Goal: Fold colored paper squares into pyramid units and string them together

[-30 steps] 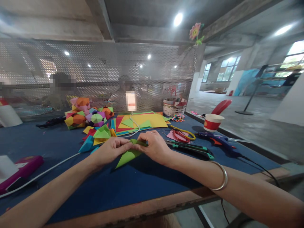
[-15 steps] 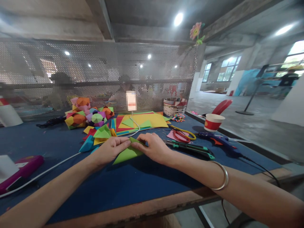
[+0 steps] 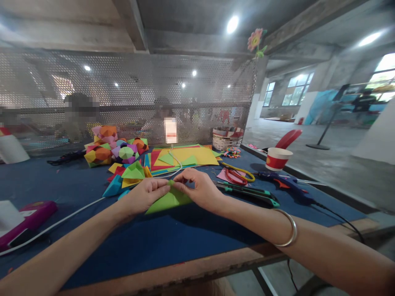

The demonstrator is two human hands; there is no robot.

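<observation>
A piece of light green paper [image 3: 169, 201], partly folded, is held just above the blue table. My left hand [image 3: 150, 192] pinches its upper edge between thumb and fingers. On the other side my right hand [image 3: 199, 189] has thumb and forefinger closed on the same edge, close to the left thumb. Past the hands lies a stack of coloured paper sheets [image 3: 203, 157], yellow on top. Left of the stack sit folded paper pieces [image 3: 133, 171] in green, yellow, blue and red.
Folded paper balls [image 3: 126, 153] and a phone [image 3: 170, 130] stand toward the mesh screen. At right are scissors [image 3: 237, 174], a utility knife [image 3: 249, 193], a glue gun [image 3: 286, 185], a paper cup [image 3: 277, 159] and a basket [image 3: 227, 139]. A white cable [image 3: 77, 214] crosses the left side.
My right hand's thumb and forefinger have shifted slightly up and left along the green paper's edge, showing more of the paper. My left hand stays nearly still.
</observation>
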